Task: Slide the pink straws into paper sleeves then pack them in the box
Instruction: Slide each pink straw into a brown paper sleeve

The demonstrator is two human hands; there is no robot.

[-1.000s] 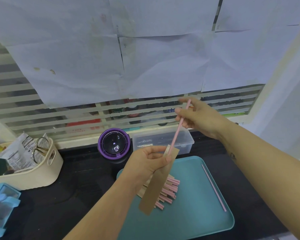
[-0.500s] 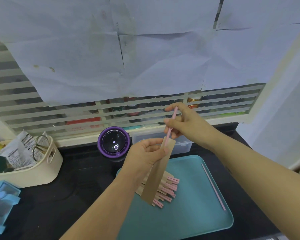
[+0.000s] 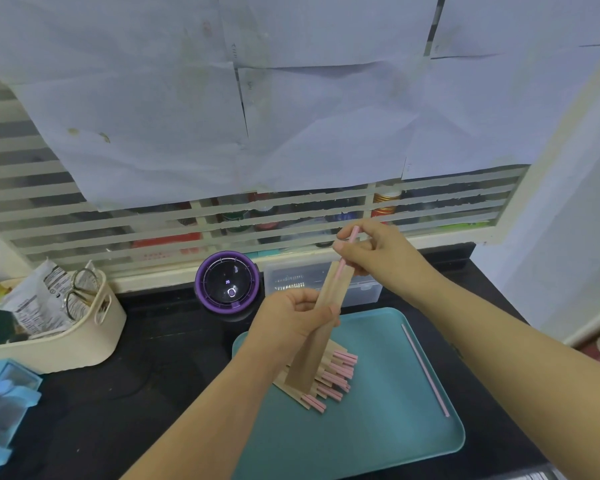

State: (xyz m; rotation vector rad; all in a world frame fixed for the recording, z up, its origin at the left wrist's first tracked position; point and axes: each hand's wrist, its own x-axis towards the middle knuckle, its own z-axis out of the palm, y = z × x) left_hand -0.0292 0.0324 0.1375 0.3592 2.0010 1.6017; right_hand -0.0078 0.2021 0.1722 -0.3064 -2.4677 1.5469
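The thin pink plastic straw (image 3: pixel 353 233) pinched by the right hand (image 3: pixel 378 251) now sits mostly inside the flat brown paper sleeve (image 3: pixel 305 365) gripped by the left hand (image 3: pixel 291 320), so this sleeving looks nearly done.

Black countertop (image 3: pixel 174 358) below striped frosted window (image 3: pixel 66 216); white paper sheets (image 3: pixel 291 116) cover upper panes, creased, faintly stained. Cream frame (image 3: pixel 548 168) along sill and right edge. Pale wall (image 3: pixel 582 258) at right. Soft even light; blurred jars (image 3: pixel 385 202) behind glass.
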